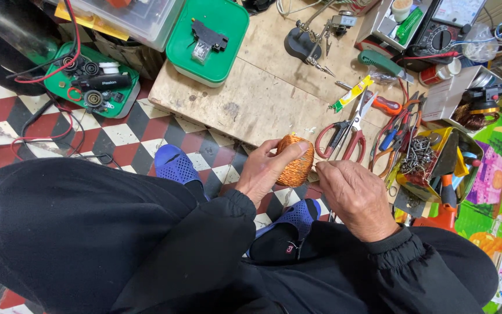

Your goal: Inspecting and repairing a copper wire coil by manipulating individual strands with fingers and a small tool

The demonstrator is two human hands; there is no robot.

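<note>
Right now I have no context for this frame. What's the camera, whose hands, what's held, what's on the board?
There is one picture, taken by a camera worn on a person's head, looking down past their dark clothing and blue clogs at their own two bare hands. No machine is involved.

The left hand grips a round coil of copper-coloured wire. The right hand pinches something thin beside the coil; it is too small to identify.

In front lies a low wooden board on a checkered floor. On it are red-handled scissors, pliers, a green lidded box and a clip stand. A yellow tray of screws sits at the right.
</note>
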